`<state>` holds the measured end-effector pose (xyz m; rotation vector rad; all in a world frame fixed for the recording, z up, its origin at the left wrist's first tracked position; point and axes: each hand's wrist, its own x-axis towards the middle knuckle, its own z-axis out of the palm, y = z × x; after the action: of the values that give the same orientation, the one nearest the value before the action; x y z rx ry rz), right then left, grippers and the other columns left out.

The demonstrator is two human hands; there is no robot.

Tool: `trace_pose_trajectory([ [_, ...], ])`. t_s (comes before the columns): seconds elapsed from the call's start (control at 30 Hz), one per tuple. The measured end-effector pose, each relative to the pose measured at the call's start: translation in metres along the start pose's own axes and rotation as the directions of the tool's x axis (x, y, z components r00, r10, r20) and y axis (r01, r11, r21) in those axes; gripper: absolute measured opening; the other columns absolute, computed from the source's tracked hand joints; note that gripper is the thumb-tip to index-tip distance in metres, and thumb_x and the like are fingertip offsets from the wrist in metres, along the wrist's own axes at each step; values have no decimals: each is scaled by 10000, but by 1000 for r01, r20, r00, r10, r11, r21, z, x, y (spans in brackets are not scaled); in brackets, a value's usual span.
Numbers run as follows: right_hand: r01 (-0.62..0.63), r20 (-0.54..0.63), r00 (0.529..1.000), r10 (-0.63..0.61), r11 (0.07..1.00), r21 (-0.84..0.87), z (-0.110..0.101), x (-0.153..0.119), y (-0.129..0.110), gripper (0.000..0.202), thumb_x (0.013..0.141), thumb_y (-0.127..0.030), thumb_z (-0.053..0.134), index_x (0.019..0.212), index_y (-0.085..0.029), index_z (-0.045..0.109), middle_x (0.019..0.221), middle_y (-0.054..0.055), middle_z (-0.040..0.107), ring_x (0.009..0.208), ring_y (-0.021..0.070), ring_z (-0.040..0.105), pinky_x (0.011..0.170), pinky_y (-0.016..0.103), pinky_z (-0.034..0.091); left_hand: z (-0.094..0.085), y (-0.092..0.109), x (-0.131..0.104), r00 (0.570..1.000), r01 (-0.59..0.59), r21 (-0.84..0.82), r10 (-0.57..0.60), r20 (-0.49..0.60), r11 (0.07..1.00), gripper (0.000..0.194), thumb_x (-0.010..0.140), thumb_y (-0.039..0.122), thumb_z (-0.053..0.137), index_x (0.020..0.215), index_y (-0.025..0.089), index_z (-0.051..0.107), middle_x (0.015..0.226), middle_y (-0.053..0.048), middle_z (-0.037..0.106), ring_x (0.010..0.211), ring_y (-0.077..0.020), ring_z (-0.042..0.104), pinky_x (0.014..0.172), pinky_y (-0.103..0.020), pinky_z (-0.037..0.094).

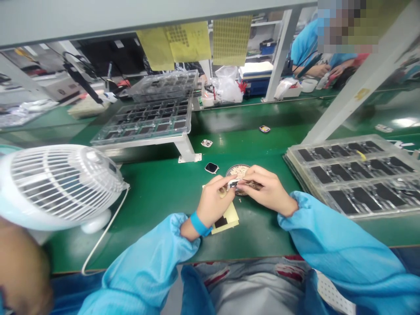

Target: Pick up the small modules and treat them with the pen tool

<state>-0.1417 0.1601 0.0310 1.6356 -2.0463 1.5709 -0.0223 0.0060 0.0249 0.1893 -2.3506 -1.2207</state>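
A small white-and-dark part [233,183], perhaps from a watch, sits pinched between the thumb and fingers of my left hand [214,200]. My right hand [268,190] is closed with its fingertips against that part; a thin dark thing shows at its fingers, too blurred to name. Behind and below my fingers is a round dish [241,168] of small pale pieces. A yellow paper pad [232,216] with a dark patch lies under my left hand. Just beyond it rests a watch body with a dark screen [211,167].
A white fan [62,188] stands at the left, its cord running to the table edge. Stacked clear trays of dark parts [354,175] lie at the right; more trays [147,118] sit on a raised stand. Two small parts lie farther back. A co-worker [308,48] is across the bench.
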Motion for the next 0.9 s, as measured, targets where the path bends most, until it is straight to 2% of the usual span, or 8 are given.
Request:
trace_pose_trajectory([
  [0.23,19,57,998,-16,998,-58,-1,-5,5,165,912,-198,647,1061,-242,703,947,43,618,869,158,622,765,295,517,2,-1,1,1000,1,21,-1,26,1000,341,855,136,602,1164,219,717,800,1,578,721,-122,533,709,-243,455],
  [0.43,-53,134,989,68,992,-112,-4,-4,7,133,939,-207,597,1053,-239,656,1034,56,614,938,179,625,814,310,510,0,-5,15,993,-38,86,28,117,996,354,858,151,580,1182,215,705,834,-18,622,761,-147,565,722,-263,470],
  [0.53,-107,106,987,120,986,-127,-6,0,10,71,946,-200,570,1007,-220,601,1015,54,607,928,182,609,821,321,493,1,-13,51,985,-55,204,20,172,977,363,858,174,573,1205,210,673,900,-30,681,794,-162,611,755,-278,484],
  [0.6,-152,79,983,168,972,-178,-7,1,14,20,952,-210,557,963,-212,573,978,51,598,902,186,595,809,328,481,5,-22,88,984,13,364,-78,162,931,344,879,211,553,1211,199,642,884,-29,702,766,-164,635,735,-271,486],
  [0.63,-174,74,978,193,963,-207,-7,2,17,15,954,-216,552,951,-210,565,969,50,594,894,188,589,803,329,476,8,-26,108,979,53,484,-142,149,874,330,902,246,531,1212,206,636,902,-34,714,804,-173,653,758,-274,487],
  [0.73,-218,86,965,247,941,-259,-10,1,22,30,958,-229,547,945,-204,558,961,47,590,875,184,582,786,320,467,12,-40,163,973,108,600,-209,102,793,357,938,342,485,1238,217,634,1075,-92,724,1026,-249,648,905,-353,459],
  [0.83,-198,136,961,239,945,-262,-14,0,20,46,963,-244,542,946,-207,563,950,39,595,839,170,580,760,300,459,0,-55,199,952,195,709,-305,30,677,487,890,474,544,1234,144,644,1248,-209,652,1233,-383,527,990,-489,396],
  [0.9,-149,186,962,201,953,-263,-15,-1,15,63,973,-249,525,952,-212,571,965,37,605,825,161,583,747,290,454,-16,-66,210,921,265,764,-389,-20,588,490,838,461,618,1150,87,677,1222,-268,646,1240,-431,507,960,-512,408],
])
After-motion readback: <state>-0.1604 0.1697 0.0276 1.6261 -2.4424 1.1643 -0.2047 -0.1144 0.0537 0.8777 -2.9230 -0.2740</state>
